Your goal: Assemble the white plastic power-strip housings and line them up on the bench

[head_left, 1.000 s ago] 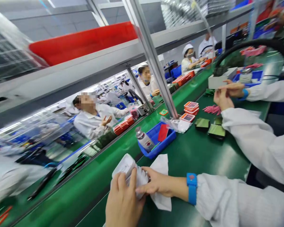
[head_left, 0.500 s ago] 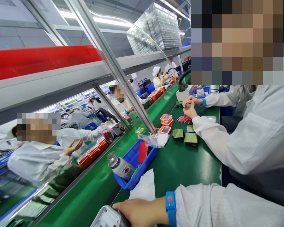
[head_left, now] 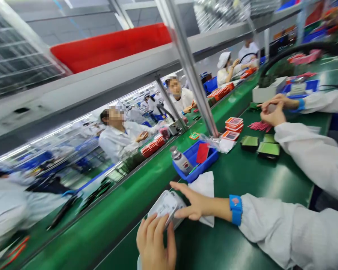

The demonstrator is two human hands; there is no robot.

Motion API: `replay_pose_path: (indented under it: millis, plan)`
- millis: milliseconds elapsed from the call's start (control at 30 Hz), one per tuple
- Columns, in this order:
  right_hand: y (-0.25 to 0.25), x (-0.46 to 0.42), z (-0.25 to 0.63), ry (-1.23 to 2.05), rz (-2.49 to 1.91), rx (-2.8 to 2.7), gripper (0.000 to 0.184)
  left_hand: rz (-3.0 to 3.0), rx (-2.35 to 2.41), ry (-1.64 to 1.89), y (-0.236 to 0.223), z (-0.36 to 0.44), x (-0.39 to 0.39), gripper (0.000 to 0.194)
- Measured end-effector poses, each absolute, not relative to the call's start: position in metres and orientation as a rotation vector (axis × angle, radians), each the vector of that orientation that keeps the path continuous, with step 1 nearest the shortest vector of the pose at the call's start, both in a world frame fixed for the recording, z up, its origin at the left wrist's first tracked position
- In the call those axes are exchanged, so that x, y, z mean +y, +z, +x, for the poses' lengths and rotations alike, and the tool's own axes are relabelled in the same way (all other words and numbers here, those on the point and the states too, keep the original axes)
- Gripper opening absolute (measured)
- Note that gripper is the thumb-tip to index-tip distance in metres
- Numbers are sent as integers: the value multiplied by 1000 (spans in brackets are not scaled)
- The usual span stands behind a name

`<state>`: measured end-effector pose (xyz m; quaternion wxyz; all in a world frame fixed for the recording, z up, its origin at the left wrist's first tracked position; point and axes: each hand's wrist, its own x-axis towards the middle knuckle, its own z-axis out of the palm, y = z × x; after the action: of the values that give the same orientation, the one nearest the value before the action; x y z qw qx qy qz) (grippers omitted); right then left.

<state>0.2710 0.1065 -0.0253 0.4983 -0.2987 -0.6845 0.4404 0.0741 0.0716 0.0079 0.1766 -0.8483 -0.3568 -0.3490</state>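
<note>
1. Across the green belt [head_left: 115,208], a co-worker in a white coat [head_left: 112,140] sits beside a row of red cases [head_left: 153,145].
2. The person's left hand [head_left: 156,242] is at the near side of the white case [head_left: 163,204], its fingers curved over the edge and its thumb apart from them; I cannot tell whether they grip it.
3. The white case is between the two hands, just beside the belt, its inner side facing up; whether it rests on the table [head_left: 231,180] or is held up is unclear.
4. A bottle [head_left: 183,159] leans in a blue tray [head_left: 203,170], with a red card [head_left: 202,152] to its right.
5. The right hand [head_left: 195,204] has its thumb and first finger spread well apart, the thumb at the case's right side.
6. A white cloth [head_left: 208,180] lies partly behind that hand, and a blue wristband [head_left: 236,210] circles its wrist.
7. Further right are stacked orange-framed cases [head_left: 233,123], green-topped boxes [head_left: 267,150] and a pile of pink strips [head_left: 260,126].
8. Near the strips, a neighbour's hands [head_left: 276,108] meet around a small object.
</note>
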Motion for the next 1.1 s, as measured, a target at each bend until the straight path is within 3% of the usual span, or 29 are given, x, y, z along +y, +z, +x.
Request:
replay_pose_path:
  millis: [100, 167, 367, 600, 700, 867, 1033, 1100]
  plan:
    - [-19, 107, 269, 1109, -698, -1577, 95, -2381, -1193, -1113, 12, 75, 63, 37]
    - [-16, 107, 264, 1143, -688, -1539, 86, -2343, -1504, -1331, 10, 79, 60, 51]
    - [-12, 96, 244, 1358, -735, -1391, 87, -2259, -2420, -2084, 2, 108, 65, 61]
    - [-30, 102, 239, 1464, -692, -1275, 88, -1894, -2330, -3012, -3, 119, 68, 65]
    - [-39, 107, 237, 1429, -714, -1272, 88, -1802, -2332, -3235, 0, 118, 67, 66]
    - [-49, 107, 244, 1335, -718, -1368, 93, -1815, -2409, -3119, 0, 118, 59, 73]
    - [-53, 103, 255, 1220, -756, -1376, 90, -2027, -2236, -2569, 9, 110, 14, 69]
    - [-55, 102, 258, 961, -861, -1472, 84, -2171, -2157, -2321, 17, 102, -9, 63]
